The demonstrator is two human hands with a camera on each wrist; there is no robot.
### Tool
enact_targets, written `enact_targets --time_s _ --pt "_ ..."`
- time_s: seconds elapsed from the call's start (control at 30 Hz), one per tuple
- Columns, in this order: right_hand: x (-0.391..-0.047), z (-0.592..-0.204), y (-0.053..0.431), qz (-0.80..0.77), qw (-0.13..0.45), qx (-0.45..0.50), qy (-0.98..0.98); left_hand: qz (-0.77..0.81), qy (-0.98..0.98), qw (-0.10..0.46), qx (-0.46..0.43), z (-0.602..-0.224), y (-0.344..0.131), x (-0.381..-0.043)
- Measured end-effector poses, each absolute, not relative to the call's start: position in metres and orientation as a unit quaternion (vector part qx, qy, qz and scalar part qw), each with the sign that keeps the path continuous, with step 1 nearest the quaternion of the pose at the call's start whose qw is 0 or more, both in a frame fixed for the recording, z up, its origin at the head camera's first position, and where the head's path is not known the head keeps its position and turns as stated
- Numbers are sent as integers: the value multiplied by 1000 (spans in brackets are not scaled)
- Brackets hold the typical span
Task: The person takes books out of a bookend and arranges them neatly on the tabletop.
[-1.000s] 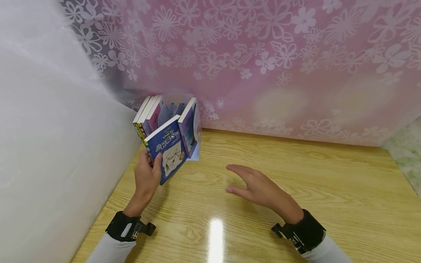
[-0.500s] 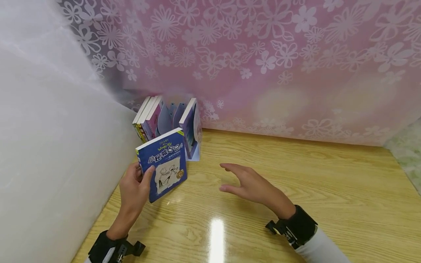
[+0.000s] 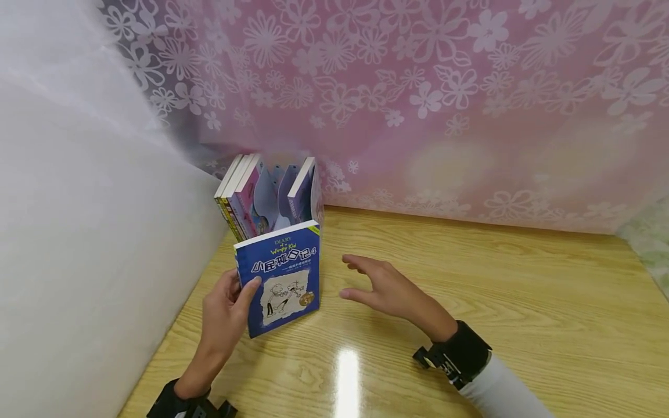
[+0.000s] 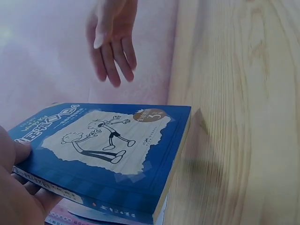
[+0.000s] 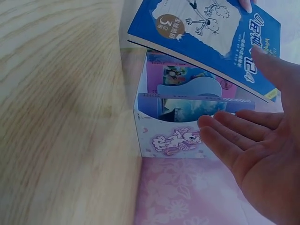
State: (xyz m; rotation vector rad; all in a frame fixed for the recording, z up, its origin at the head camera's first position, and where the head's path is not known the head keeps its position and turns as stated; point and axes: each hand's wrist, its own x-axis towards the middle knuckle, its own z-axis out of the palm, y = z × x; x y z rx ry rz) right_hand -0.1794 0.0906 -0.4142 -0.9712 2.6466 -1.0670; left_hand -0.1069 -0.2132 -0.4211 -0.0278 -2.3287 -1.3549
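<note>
One blue book, its cover reading "Diary of a Wimpy Kid" above a larger Chinese title and the number 4, is held tilted over the left part of a wood-grain surface, just in front of a book holder. The left hand grips the volume by its left edge, thumb on the front cover and other fingers behind. Below the title, a drawing shows two cartoon figures on torn pale paper, with a round brown badge at its corner. Near the book but apart from it, the right hand is released, palm toward the cover, fingers loosely extended and holding nothing. Behind, a pink-and-white winged pony decorates the holder's end panel. A row of books stands at the holder's left, and a purple book at its right end, with light blue dividers between. Black wristbands circle both wrists; a pale sleeve covers the right forearm. A pink cloth with white flowers hangs at the back, and a white sheet rises at left.
</note>
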Motion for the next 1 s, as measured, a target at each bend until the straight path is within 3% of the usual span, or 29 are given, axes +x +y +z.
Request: enact_targets --time_s 0.47,0.77,1.0 --pt "-184 -424 75 -449 103 -303 834 -579 -807 109 -29 -421 -199 -101" --pt "-181 -423 75 -474 100 -272 831 -589 -801 96 -52 -422 -190 -109" --pt "-183 -420 84 -519 110 -211 821 -613 -789 48 -13 -415 -180 -123"
